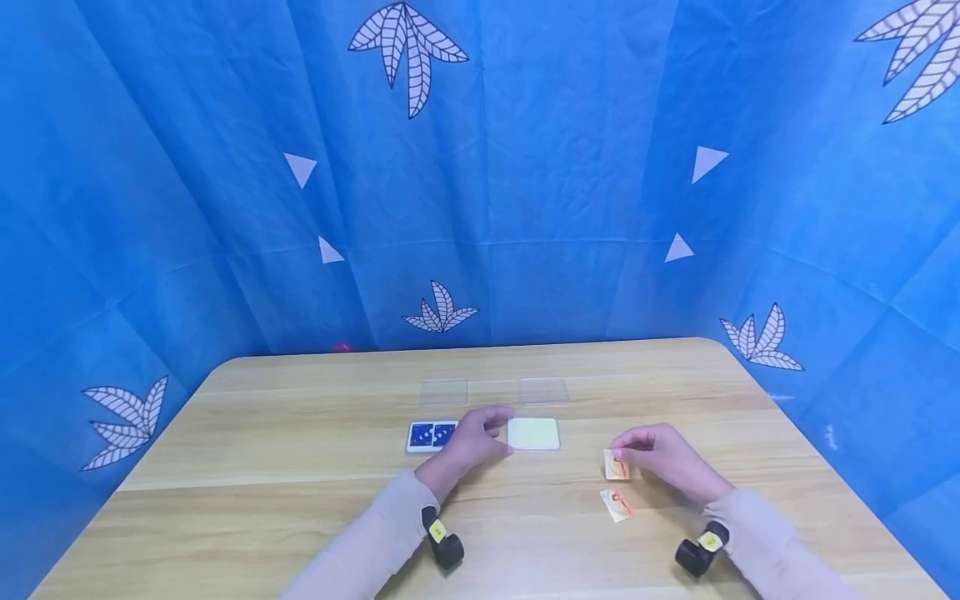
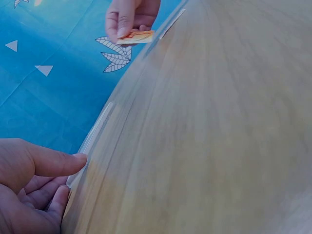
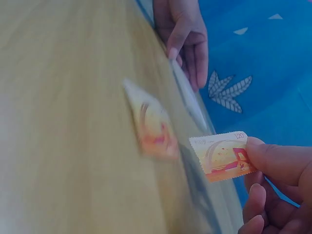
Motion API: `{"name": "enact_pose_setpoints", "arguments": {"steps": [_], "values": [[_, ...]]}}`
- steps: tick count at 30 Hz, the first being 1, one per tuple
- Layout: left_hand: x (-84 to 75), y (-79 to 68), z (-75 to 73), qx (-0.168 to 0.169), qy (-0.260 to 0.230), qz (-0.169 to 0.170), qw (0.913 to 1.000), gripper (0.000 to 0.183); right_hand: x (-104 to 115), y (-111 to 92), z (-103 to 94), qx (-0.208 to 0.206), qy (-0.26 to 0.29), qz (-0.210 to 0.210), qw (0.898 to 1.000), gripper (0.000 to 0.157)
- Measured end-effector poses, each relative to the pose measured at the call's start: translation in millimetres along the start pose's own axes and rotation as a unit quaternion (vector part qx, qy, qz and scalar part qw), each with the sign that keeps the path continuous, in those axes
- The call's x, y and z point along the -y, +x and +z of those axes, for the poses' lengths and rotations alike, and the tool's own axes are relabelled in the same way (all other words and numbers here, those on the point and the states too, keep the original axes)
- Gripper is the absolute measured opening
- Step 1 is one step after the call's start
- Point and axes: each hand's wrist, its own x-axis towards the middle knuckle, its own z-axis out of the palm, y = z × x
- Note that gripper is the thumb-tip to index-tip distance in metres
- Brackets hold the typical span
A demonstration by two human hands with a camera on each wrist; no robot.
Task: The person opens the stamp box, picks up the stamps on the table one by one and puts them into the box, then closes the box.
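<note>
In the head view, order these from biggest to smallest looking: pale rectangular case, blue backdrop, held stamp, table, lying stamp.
1. Blue backdrop
2. Table
3. Pale rectangular case
4. Held stamp and lying stamp, unranked: they look alike, and the held one is partly covered.

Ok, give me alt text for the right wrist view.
The right hand pinches an orange-and-yellow stamp with perforated edges. A second stamp, blurred, lies on the wooden table, and farther off the left hand holds one end of a flat white case, with a blue curtain behind.
</note>
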Motion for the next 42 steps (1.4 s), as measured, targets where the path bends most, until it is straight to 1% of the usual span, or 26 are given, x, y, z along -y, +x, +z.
{"name": "enact_pose_setpoints", "arguments": {"steps": [5, 10, 15, 19, 24, 28, 32, 35, 38, 42], "values": [[0.3, 0.5, -1.2, 0.004, -0.005, 0.011, 0.9999, 0.058, 11, 16, 13.3, 0.001, 0.011, 0.009, 1.0, 0.021], [2.5, 0.9, -2.0, 0.004, -0.004, 0.019, 0.9998, 0.058, 19, 34, 28.5, 0.017, 0.013, -0.005, 1.0, 0.02], [3.7, 0.3, -0.9, 0.002, -0.006, 0.011, 0.9999, 0.058, 27, 50, 42.2, 0.034, 0.022, -0.013, 0.999, 0.02], [3.2, 0.6, -0.3, -0.002, -0.007, 0.0, 1.0, 0.058, 31, 63, 51.3, 0.039, 0.029, -0.017, 0.999, 0.02], [3.0, 2.2, 0.1, 0.001, -0.01, -0.003, 0.9999, 0.059, 35, 75, 61.4, 0.04, 0.035, -0.03, 0.998, 0.019], [2.2, 2.4, 0.0, 0.006, -0.01, -0.001, 0.9999, 0.06, 38, 83, 68.7, 0.03, 0.041, -0.035, 0.998, 0.019], [2.6, 3.0, -0.2, 0.01, -0.009, 0.004, 0.9999, 0.06, 40, 88, 76.1, 0.011, 0.038, -0.042, 0.998, 0.018], [3.0, 3.3, -0.4, 0.012, -0.011, 0.005, 0.9999, 0.06, 41, 91, 80.7, -0.001, 0.037, -0.037, 0.999, 0.017], [2.9, 3.3, -0.6, 0.012, -0.009, 0.004, 0.9999, 0.061, 42, 93, 83.6, -0.003, 0.04, -0.034, 0.999, 0.016], [2.9, 3.7, -0.8, 0.011, -0.01, 0.005, 0.9999, 0.062, 42, 96, 87.1, -0.001, 0.039, -0.056, 0.998, 0.015]]}}
